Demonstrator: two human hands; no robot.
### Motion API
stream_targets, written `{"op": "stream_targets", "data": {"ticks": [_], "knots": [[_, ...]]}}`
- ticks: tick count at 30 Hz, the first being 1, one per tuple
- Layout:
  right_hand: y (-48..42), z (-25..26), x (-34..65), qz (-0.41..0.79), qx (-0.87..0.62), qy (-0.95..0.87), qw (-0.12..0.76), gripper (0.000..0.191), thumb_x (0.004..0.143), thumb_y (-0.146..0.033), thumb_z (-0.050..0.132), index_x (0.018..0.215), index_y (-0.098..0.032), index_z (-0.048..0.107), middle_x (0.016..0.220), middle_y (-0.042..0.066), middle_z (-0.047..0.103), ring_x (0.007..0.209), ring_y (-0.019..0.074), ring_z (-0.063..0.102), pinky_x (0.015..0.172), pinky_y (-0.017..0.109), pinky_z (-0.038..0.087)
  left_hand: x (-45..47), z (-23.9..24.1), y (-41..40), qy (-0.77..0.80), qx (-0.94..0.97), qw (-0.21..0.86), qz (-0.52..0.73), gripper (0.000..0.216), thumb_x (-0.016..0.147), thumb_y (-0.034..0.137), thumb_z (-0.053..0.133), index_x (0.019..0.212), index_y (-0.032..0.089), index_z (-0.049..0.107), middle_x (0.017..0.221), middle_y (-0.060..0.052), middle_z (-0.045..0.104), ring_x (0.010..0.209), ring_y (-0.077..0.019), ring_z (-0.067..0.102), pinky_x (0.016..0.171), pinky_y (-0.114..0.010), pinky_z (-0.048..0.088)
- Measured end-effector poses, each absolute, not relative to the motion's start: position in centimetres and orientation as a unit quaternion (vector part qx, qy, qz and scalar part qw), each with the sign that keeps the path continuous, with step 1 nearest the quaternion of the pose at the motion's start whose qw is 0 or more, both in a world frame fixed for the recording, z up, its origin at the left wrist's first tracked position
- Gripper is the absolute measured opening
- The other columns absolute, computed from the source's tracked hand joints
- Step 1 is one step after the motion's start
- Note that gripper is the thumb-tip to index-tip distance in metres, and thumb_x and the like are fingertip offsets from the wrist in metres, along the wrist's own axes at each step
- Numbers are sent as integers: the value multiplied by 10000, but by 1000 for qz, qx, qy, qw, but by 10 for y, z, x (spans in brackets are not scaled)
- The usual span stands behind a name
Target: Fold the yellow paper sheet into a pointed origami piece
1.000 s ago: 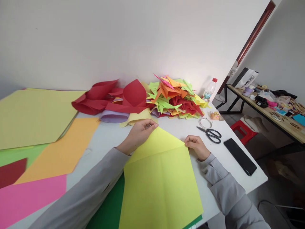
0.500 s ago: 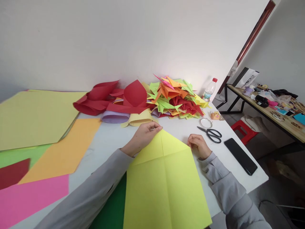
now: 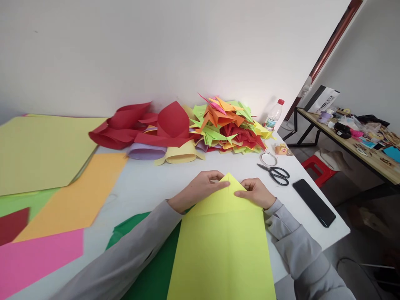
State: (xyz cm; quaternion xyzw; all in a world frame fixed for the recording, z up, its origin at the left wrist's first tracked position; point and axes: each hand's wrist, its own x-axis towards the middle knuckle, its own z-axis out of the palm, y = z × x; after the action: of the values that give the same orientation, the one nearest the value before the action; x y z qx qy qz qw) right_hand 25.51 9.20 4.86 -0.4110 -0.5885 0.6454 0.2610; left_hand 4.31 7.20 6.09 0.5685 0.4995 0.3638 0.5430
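Note:
A large sheet of yellow paper (image 3: 223, 250) reaches from the bottom of the view up to a pointed top, with a crease across it below the point. My left hand (image 3: 204, 187) pinches the left slanting edge near the tip, thumb on top. On the opposite slanting edge, my right hand (image 3: 254, 192) grips the paper, its thumb also on the upper face. Both hands are closed, and the fingers under the sheet are partly hidden. Green paper (image 3: 153, 266) lies beneath the yellow sheet and my left forearm.
Folded paper shapes (image 3: 228, 125) and red paper pieces (image 3: 173, 125) are heaped along the wall. Coloured sheets (image 3: 40, 154) cover the left side. Scissors (image 3: 275, 173), a tape roll (image 3: 268, 159), a black phone (image 3: 314, 203) and a bottle (image 3: 274, 114) stand or lie at right.
My left hand has shifted right along the paper's top, and my right hand has taken hold of the right edge. The sheet's tip has moved right, and more green paper shows.

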Motion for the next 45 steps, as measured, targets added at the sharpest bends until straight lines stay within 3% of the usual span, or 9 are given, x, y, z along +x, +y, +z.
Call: {"op": "stream_targets", "data": {"ticks": [3,7,40,45], "knots": [[94,48,257,644,-414,-583,274,446,544,-505,850,677,-149,615,617,-15,659,479,100,552,453,219,429,38,59,72,465,561,616,301,430,549,375,835,901,170,696,859,-52,746,771,-259,696,612,-314,551],[94,46,257,638,-417,-584,278,436,553,-498,847,678,-150,616,626,-9,661,484,103,555,454,220,425,37,59,70,450,544,655,268,383,565,341,833,894,174,729,847,-51,760,738,-267,708,599,-330,565],[96,41,258,614,-437,-594,282,434,571,-518,832,658,-163,600,591,-14,643,473,109,547,436,221,418,36,59,70,447,538,669,249,424,567,251,808,966,151,706,848,-32,764,745,-256,718,621,-309,555],[96,48,263,663,-381,-615,194,443,643,-562,783,751,-151,658,664,-8,665,544,120,574,519,238,453,34,57,71,440,567,660,224,404,549,267,802,922,152,696,849,-23,754,766,-259,704,614,-304,546]]}}
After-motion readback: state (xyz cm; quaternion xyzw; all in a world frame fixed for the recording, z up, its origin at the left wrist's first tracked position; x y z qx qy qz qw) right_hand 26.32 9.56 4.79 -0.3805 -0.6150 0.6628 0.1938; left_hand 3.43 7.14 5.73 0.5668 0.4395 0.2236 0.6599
